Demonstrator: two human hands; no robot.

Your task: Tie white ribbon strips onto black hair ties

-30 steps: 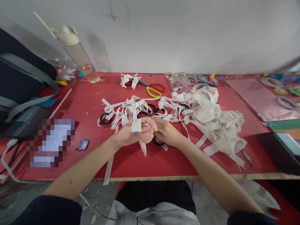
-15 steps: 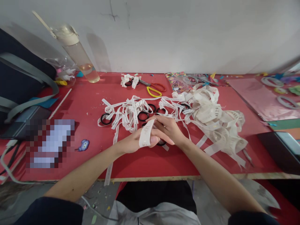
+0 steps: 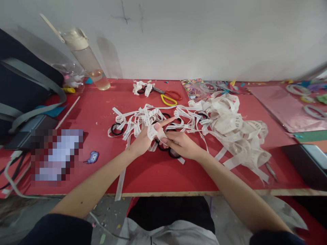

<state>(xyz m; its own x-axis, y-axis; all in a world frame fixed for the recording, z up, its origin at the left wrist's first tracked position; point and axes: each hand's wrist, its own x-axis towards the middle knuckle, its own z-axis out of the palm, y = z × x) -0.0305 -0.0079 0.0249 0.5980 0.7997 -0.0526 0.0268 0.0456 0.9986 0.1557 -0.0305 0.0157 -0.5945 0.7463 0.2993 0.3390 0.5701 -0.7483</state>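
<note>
White printed ribbon (image 3: 156, 133) passes between my two hands above the middle of the red table. My left hand (image 3: 143, 140) pinches it with thumb and fingers, the index finger stretched out to the right. My right hand (image 3: 182, 144) grips the ribbon's other part from the right, fingertips close to the left hand. Just below the hands lie black hair rings (image 3: 174, 153), partly hidden. Behind them is a tangle of narrow printed ribbon (image 3: 139, 122), with another black ring (image 3: 117, 129) at its left. A large heap of wider whitish ribbon (image 3: 230, 124) lies to the right.
Scissors with red and yellow handles (image 3: 169, 99) lie at the back. A tilted bottle (image 3: 89, 61) stands back left, a phone (image 3: 60, 154) and a small blue gadget (image 3: 92, 157) front left. A dark box (image 3: 305, 165) sits at the right edge of the table (image 3: 163, 180).
My left hand has turned, and its index finger now points up and right. My right hand has drawn back slightly and lowered. The ribbon between them has changed from a loop to a shorter, folded band.
</note>
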